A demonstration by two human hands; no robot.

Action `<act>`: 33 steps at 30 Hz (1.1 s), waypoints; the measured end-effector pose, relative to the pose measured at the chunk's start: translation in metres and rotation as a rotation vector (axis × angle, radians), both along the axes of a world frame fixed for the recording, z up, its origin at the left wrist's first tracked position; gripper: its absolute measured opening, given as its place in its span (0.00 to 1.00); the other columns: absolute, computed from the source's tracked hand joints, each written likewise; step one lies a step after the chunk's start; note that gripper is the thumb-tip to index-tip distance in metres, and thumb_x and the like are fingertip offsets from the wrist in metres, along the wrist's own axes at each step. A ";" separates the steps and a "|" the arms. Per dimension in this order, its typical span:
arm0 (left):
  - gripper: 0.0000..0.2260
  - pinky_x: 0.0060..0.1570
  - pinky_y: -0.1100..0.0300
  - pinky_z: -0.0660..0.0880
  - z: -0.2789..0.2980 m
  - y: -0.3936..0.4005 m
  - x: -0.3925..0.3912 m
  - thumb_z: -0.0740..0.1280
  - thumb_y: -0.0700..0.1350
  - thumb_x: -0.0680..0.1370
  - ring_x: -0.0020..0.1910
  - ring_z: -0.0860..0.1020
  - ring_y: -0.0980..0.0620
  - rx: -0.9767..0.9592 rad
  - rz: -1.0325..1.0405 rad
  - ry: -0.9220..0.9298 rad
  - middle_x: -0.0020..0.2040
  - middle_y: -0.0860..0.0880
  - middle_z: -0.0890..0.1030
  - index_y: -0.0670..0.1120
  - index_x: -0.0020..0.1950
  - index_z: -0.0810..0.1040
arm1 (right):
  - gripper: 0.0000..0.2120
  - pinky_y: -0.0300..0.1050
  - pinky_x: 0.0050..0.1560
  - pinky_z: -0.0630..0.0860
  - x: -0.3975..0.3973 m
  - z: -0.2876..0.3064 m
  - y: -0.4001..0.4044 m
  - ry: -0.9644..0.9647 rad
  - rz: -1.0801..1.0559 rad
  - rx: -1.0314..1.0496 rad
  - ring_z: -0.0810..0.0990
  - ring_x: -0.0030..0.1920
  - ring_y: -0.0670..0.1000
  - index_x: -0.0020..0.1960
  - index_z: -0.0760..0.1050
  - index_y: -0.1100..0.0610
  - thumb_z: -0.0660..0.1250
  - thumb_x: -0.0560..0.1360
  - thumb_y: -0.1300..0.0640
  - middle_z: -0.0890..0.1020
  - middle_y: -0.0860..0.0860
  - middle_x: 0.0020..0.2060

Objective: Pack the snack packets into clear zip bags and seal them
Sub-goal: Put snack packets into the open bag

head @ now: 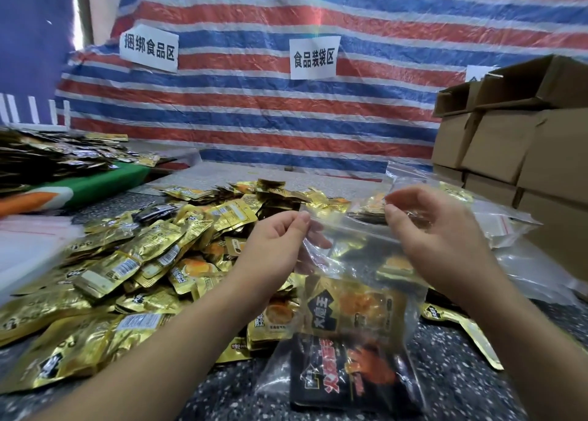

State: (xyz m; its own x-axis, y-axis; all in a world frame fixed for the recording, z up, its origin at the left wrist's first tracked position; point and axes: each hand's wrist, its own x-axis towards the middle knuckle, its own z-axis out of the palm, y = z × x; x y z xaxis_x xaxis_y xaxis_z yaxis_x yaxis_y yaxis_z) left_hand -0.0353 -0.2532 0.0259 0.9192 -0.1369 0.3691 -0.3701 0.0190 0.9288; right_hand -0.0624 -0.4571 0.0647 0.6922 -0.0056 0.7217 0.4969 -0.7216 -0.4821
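Striped tarp (286, 111) behind worktop (461, 373), two paper signs (313, 57) reading 捆绑食品区 and 食品装袋区; a third is cut off by boxes (515, 140) at right edge. Gold packets (133, 261) heaped over worktop's left and middle, print mostly too blurred to read. Clear zip bag (359, 261) held up near front edge, holding a gold packet marked 大魔王 and a black packet (346, 376). Left hand (280, 239) and right hand (432, 229) each pinch the bag's top edge.
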 end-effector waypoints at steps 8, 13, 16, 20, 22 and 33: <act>0.14 0.32 0.62 0.79 0.001 0.000 -0.001 0.57 0.47 0.84 0.33 0.83 0.50 0.016 -0.012 -0.038 0.36 0.51 0.84 0.43 0.49 0.80 | 0.11 0.50 0.48 0.79 0.011 0.037 0.053 0.368 0.127 -0.475 0.80 0.45 0.48 0.52 0.79 0.51 0.63 0.80 0.45 0.82 0.46 0.43; 0.11 0.30 0.60 0.78 0.000 -0.001 0.001 0.63 0.44 0.82 0.31 0.82 0.52 0.016 0.120 -0.075 0.36 0.46 0.83 0.42 0.43 0.80 | 0.09 0.48 0.38 0.80 0.022 0.038 0.053 0.470 0.136 -0.448 0.84 0.37 0.49 0.43 0.79 0.53 0.66 0.79 0.50 0.85 0.50 0.36; 0.09 0.29 0.64 0.75 -0.001 0.001 0.003 0.65 0.43 0.81 0.30 0.81 0.54 -0.008 0.152 -0.064 0.34 0.47 0.82 0.43 0.41 0.80 | 0.09 0.39 0.33 0.75 0.028 0.040 0.051 0.524 0.173 -0.431 0.82 0.33 0.42 0.42 0.79 0.52 0.66 0.79 0.51 0.85 0.45 0.33; 0.10 0.29 0.64 0.74 -0.001 0.001 0.004 0.64 0.44 0.82 0.31 0.81 0.53 -0.004 0.142 -0.047 0.36 0.47 0.82 0.43 0.42 0.80 | 0.10 0.36 0.35 0.73 0.034 0.044 0.054 0.552 0.210 -0.425 0.82 0.33 0.41 0.43 0.80 0.51 0.66 0.80 0.50 0.85 0.44 0.34; 0.11 0.29 0.65 0.74 -0.001 0.002 0.005 0.63 0.43 0.82 0.30 0.80 0.55 -0.007 0.138 -0.039 0.35 0.48 0.82 0.43 0.42 0.80 | 0.09 0.36 0.34 0.73 0.037 0.044 0.055 0.563 0.220 -0.426 0.83 0.33 0.42 0.43 0.80 0.52 0.66 0.80 0.51 0.85 0.44 0.33; 0.10 0.29 0.64 0.74 -0.003 0.001 0.006 0.63 0.43 0.82 0.30 0.79 0.57 0.026 0.153 -0.066 0.35 0.50 0.82 0.41 0.45 0.80 | 0.10 0.37 0.37 0.74 0.041 0.045 0.052 0.590 0.265 -0.455 0.83 0.34 0.42 0.43 0.80 0.51 0.66 0.80 0.49 0.85 0.43 0.34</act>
